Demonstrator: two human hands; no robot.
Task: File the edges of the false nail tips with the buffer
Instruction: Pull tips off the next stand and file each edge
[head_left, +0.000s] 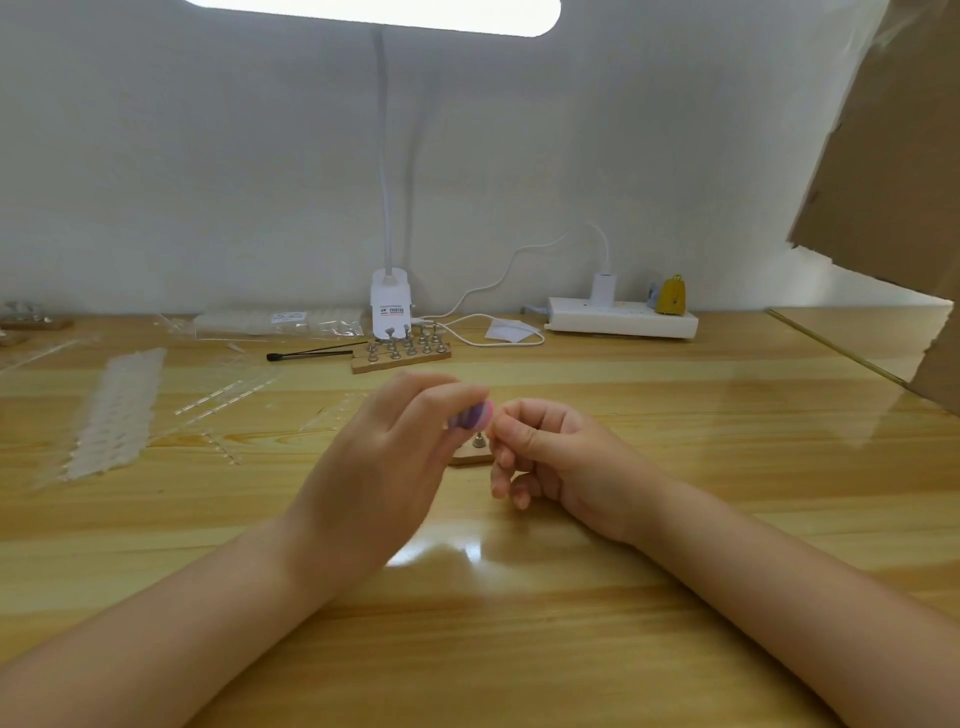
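My left hand (395, 441) grips the purple-pink buffer (471, 416) above the desk (675, 467) | my right hand (550, 447) pinches at its fingertips (500, 423), touching the buffer; nail tip there too small to tell | small wooden stand (475, 456) just behind my hands | rack of nail holders (402, 349) near the lamp base (390, 304).

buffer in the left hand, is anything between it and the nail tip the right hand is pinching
Nothing visible stands between them. The left hand grips the purple buffer, whose end sits right beside the right hand's fingertips. The nail tip itself is too small to make out. A small wooden stand sits below, on the table.
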